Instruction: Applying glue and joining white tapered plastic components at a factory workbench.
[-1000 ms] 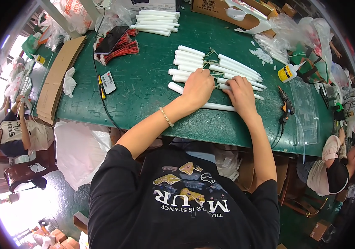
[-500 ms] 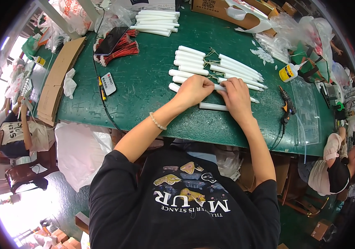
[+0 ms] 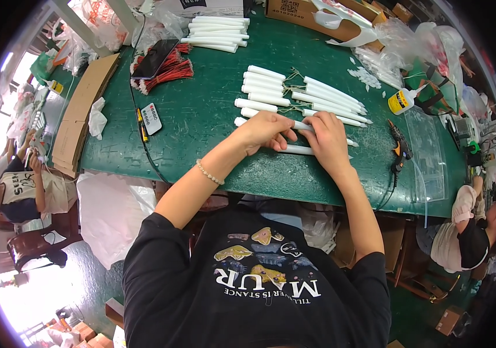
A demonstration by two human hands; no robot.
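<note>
My right hand [image 3: 327,138] is closed around a white taper candle [image 3: 302,125], its fingers bent over the top. At that candle's left end, my left hand [image 3: 264,131] pinches with thumb and forefinger; the other fingers curl loosely below. Whatever lies between the left fingertips is hidden. Just nearer to me, another white candle [image 3: 297,149] lies partly beneath my hands. Beyond them are a left row of blunt white tubes [image 3: 261,91] and a right row of pointed candles [image 3: 332,93], with thin greenish wires [image 3: 294,73] between the rows.
A glue gun [image 3: 399,148] and a yellow-labelled glue bottle [image 3: 401,102] lie right. Leftward are a small remote [image 3: 151,119], a yellow-black pen-like tool [image 3: 142,124], and a phone [image 3: 155,58] on red wires [image 3: 178,71]. More white tubes [image 3: 218,33] lie behind. Co-workers sit at both sides.
My left hand has shifted slightly left and its lower fingers have loosened and spread. The right hand has moved slightly left and still holds the candle.
</note>
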